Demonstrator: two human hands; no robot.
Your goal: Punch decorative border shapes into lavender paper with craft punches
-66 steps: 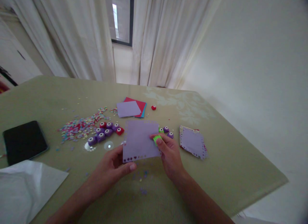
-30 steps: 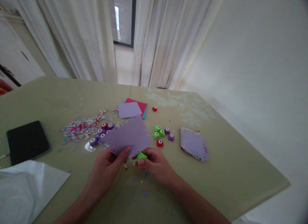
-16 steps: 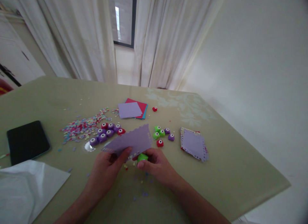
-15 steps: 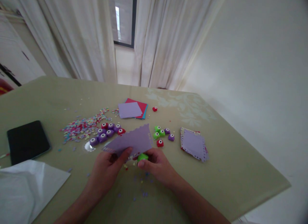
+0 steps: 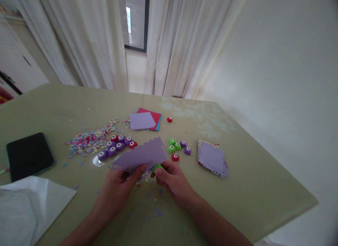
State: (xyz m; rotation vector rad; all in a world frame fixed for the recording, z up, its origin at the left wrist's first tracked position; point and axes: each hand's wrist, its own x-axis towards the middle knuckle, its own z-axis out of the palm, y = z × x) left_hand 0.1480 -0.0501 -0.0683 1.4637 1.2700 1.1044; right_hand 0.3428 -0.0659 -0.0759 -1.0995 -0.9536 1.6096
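A purple sheet of paper (image 5: 144, 153) with small notches and holes along its edges is pinched in my left hand (image 5: 120, 186), tilted above the table. My right hand (image 5: 173, 179) closes around a green craft punch (image 5: 157, 167), which sits at the sheet's near right edge; the punch's mouth is hidden. Below the hands, small punched paper bits (image 5: 157, 212) lie scattered. Purple and red punches (image 5: 120, 146) stand grouped beyond my left hand. Green, purple and red punches (image 5: 177, 146) are clustered past my right hand.
At right lies a stack of edge-punched sheets (image 5: 212, 158). Farther back are purple, red and blue paper (image 5: 142, 121) and a lone red punch (image 5: 169, 119). A heap of colourful paper bits (image 5: 89, 137), a black tablet (image 5: 30, 156) and a white paper bag (image 5: 34, 207) occupy the left.
My right thumb has moved up over the green punch, and the punch has turned and shifted slightly upward along the sheet's edge. The sheet has tilted a little.
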